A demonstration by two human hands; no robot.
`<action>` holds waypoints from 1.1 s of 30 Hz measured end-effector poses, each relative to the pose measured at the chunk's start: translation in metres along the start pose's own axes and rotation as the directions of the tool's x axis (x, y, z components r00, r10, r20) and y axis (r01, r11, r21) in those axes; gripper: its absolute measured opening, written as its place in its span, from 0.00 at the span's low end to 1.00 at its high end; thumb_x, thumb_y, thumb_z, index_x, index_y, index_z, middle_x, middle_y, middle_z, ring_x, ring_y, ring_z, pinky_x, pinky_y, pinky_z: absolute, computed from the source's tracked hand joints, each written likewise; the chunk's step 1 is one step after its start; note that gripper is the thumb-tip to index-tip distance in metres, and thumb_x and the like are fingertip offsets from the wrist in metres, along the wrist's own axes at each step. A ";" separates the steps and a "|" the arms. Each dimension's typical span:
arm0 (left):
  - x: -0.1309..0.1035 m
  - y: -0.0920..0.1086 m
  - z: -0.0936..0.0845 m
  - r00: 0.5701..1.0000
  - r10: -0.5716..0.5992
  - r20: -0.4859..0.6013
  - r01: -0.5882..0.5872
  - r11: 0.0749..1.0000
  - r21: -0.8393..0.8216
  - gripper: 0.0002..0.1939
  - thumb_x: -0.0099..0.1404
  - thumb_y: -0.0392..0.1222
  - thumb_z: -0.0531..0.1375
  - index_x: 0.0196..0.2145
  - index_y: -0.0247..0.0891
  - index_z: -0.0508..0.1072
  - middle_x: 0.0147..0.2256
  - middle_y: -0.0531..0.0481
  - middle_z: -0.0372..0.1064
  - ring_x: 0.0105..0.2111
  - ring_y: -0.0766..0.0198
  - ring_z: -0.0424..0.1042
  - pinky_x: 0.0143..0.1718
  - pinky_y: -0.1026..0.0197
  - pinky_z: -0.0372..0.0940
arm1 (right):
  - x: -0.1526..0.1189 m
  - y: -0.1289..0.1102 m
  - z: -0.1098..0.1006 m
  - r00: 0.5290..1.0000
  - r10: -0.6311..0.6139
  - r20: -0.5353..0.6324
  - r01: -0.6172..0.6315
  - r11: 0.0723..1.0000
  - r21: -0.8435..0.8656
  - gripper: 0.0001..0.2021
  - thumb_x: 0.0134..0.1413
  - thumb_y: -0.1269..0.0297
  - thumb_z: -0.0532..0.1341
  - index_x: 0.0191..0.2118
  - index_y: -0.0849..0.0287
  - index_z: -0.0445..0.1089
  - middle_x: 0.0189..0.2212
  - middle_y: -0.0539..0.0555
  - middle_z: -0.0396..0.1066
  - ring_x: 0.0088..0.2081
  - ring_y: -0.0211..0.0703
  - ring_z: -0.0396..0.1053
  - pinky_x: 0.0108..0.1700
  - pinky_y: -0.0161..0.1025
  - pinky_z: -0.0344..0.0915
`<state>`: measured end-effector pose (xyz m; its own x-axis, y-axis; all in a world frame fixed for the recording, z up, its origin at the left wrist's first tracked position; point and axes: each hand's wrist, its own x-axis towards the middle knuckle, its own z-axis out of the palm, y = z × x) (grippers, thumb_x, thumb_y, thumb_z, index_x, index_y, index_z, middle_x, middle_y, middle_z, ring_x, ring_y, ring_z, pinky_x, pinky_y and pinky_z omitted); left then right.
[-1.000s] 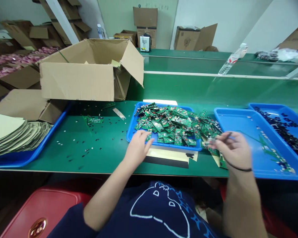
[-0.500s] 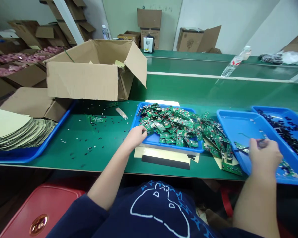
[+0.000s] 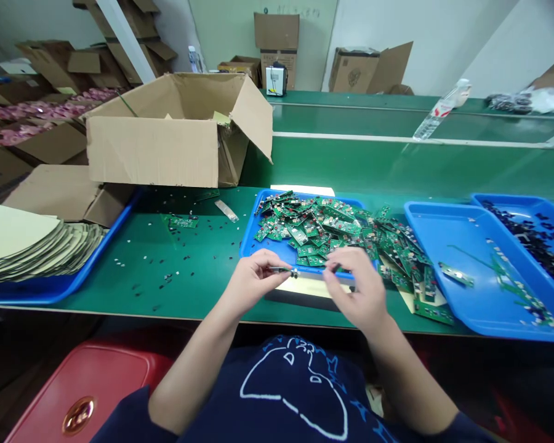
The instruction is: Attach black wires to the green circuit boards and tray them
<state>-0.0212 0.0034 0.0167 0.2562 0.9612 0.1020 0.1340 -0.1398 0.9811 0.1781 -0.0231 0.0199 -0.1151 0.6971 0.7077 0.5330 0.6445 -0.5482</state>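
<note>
While the left hand [image 3: 252, 280] pinches a small circuit board [image 3: 282, 269] between thumb and fingers, much of that board is covered by the fingertips, and only its end, with tiny pale and dark parts, sticks out toward the other hand. Facing it, well apart from the board, the right hand [image 3: 362, 292] has its grip drawn together on a dark piece [image 3: 335, 267], mostly hidden by the fingers and too small to identify. Both hands are over the near edge of a blue tray [image 3: 284, 251], so parts of its rim are out of sight, as is some of the black strip [image 3: 305, 299] on the tabletop [image 3: 221, 301]. Inside the tray, a heap of green boards [image 3: 316, 231] overlaps so heavily that the lower ones cannot be made out; more boards spill past its right side. Farther right, an empty-centred tray [image 3: 466, 237] holds a single board [image 3: 457, 274] and a scatter of small bits [image 3: 530, 307] too fine to tell apart. Beyond it, a tray of black parts [image 3: 535, 231] is cut off at the picture's right edge. At the left, a paper stack [image 3: 23, 246] is cropped too, and the front wall of the cardboard box [image 3: 152, 151] conceals most of its contents.
</note>
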 end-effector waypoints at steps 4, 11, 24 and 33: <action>-0.005 0.003 0.008 0.995 -0.079 -0.058 0.066 0.978 -0.200 0.08 0.54 0.40 0.63 0.23 0.35 0.69 0.28 0.50 0.68 0.29 0.67 0.68 0.31 0.63 0.65 | 0.001 -0.006 0.015 0.988 0.094 0.126 -0.114 0.981 0.160 0.07 0.54 0.72 0.55 0.38 0.56 0.67 0.31 0.54 0.70 0.35 0.44 0.68 0.37 0.43 0.66; -0.011 0.015 0.022 0.969 -0.232 -0.088 0.166 0.869 -0.467 0.10 0.53 0.40 0.63 0.30 0.37 0.65 0.19 0.59 0.63 0.19 0.73 0.65 0.23 0.69 0.63 | -0.004 -0.008 0.019 0.973 0.114 0.201 -0.150 0.973 0.174 0.10 0.55 0.71 0.54 0.42 0.57 0.67 0.35 0.55 0.73 0.36 0.43 0.69 0.39 0.41 0.67; -0.011 0.025 0.023 0.944 -0.316 0.095 0.324 0.943 -0.077 0.06 0.51 0.39 0.60 0.23 0.35 0.66 0.15 0.60 0.61 0.11 0.76 0.58 0.12 0.72 0.53 | -0.006 0.009 0.015 0.960 0.149 0.236 -0.121 0.984 -0.131 0.17 0.56 0.69 0.54 0.51 0.60 0.65 0.43 0.61 0.71 0.42 0.49 0.70 0.43 0.48 0.68; -0.010 0.021 0.026 0.944 -0.317 0.087 0.314 0.948 0.049 0.08 0.54 0.42 0.60 0.27 0.35 0.66 0.18 0.59 0.59 0.16 0.73 0.60 0.17 0.69 0.55 | -0.016 0.000 0.028 0.930 0.326 0.172 -0.366 0.865 0.342 0.02 0.52 0.69 0.60 0.30 0.57 0.69 0.28 0.53 0.72 0.33 0.41 0.71 0.36 0.39 0.69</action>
<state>0.0041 -0.0157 0.0323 0.2823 0.9315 -0.2293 0.2547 0.1577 0.9541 0.1567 -0.0258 -0.0038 -0.0778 0.9120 0.4027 0.2167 0.4097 -0.8861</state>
